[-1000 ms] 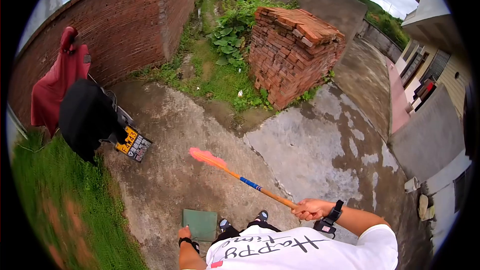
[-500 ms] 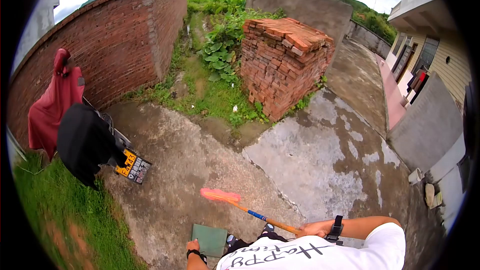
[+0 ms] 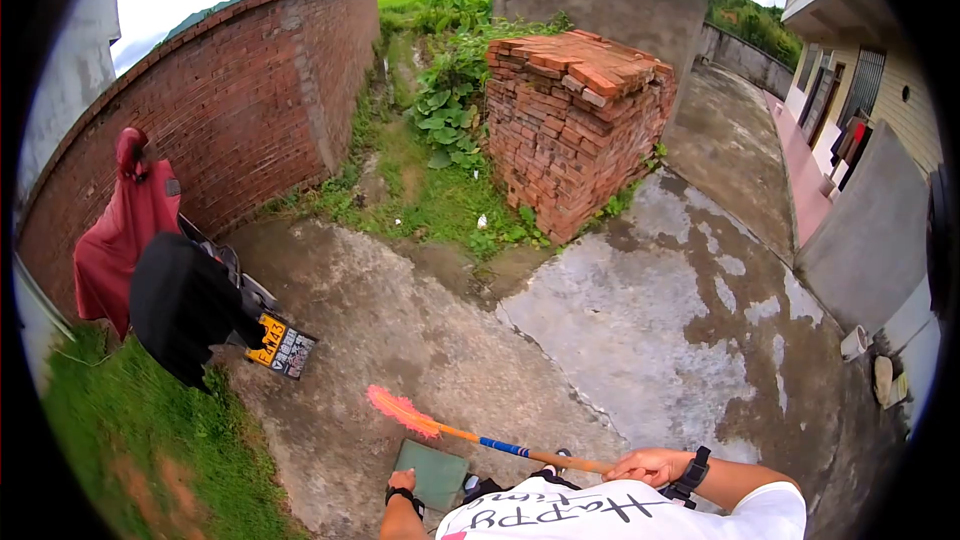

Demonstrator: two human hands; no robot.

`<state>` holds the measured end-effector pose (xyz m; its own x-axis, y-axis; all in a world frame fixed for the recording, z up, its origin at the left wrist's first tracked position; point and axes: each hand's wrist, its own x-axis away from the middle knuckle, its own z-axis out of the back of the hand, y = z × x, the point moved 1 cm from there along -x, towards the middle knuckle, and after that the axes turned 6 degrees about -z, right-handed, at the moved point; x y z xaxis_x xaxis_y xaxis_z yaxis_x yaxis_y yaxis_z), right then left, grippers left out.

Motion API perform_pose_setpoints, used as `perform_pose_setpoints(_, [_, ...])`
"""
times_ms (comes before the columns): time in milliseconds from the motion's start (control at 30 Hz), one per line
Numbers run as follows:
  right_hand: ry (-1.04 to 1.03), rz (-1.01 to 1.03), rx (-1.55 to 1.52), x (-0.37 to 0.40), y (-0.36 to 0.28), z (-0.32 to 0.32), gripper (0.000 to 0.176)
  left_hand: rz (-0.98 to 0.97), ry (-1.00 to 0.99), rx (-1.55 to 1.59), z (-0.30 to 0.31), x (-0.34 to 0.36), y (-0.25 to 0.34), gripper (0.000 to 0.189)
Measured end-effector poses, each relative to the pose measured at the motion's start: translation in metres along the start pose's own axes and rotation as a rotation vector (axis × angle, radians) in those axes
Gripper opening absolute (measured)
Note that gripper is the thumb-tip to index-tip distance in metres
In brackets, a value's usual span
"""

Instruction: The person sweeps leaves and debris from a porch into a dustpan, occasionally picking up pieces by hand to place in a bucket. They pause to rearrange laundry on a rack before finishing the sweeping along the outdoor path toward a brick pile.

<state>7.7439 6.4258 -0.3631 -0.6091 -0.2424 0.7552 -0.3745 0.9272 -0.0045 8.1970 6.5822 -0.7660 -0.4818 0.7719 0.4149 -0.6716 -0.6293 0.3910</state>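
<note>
A long-handled duster [image 3: 455, 431] with a ragged pink-orange head and a blue band on its wooden stick reaches left across the view. My right hand [image 3: 645, 465] is closed around the stick's near end, by my white shirt. Low in the view, my left hand [image 3: 402, 481] grips the edge of a flat green square panel [image 3: 435, 470]. The duster's head hangs just above and left of the panel, apart from it. My left fingers are partly hidden, and the panel's lower edge is behind my body.
A scooter [image 3: 240, 290] under black and red covers stands at left by grass [image 3: 140, 440]. Ahead, a stack of red bricks [image 3: 580, 135] rises beside weeds. A brick wall [image 3: 200, 100] runs along the left. Wet concrete [image 3: 640, 310] spreads right towards a house [image 3: 880, 80].
The duster's head has swung left and slightly down, and its bristles now look sharper. My right hand has shifted a little right. My head view has turned slightly.
</note>
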Motion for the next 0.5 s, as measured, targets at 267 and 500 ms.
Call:
perform_pose_setpoints(267, [0.162, 0.286, -0.119, 0.035, -0.007, 0.079, 0.022, -0.027, 0.054, 0.121, 0.009, -0.031, 0.056, 0.042])
perform_pose_setpoints(500, [0.412, 0.495, -0.200, 0.064, -0.006, 0.171, 0.019, 0.090, -0.016, 0.145, 0.052, -0.046, 0.176, 0.031])
